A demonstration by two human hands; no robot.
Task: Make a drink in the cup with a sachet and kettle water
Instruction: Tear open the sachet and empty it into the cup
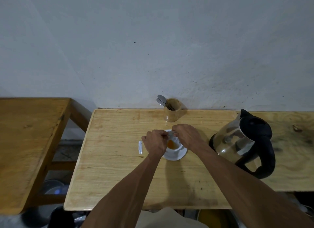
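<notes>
A white cup (176, 147) stands on a white saucer (175, 156) in the middle of the wooden table (119, 168). Orange-brown powder or liquid (171, 144) lies inside the cup. My left hand (155, 143) and my right hand (186, 135) meet just above the cup's far rim, both pinching a small silvery sachet (170, 133). The sachet is mostly hidden by my fingers. A glass kettle with a black lid and handle (244, 143) stands to the right of the cup. A small white strip of sachet (140, 147) lies on the table left of my left hand.
A wooden holder (172, 110) with spoons (161, 100) stands at the table's back edge by the wall. A second wooden table (25, 142) sits to the left across a gap. Metal dishes show on the floor below.
</notes>
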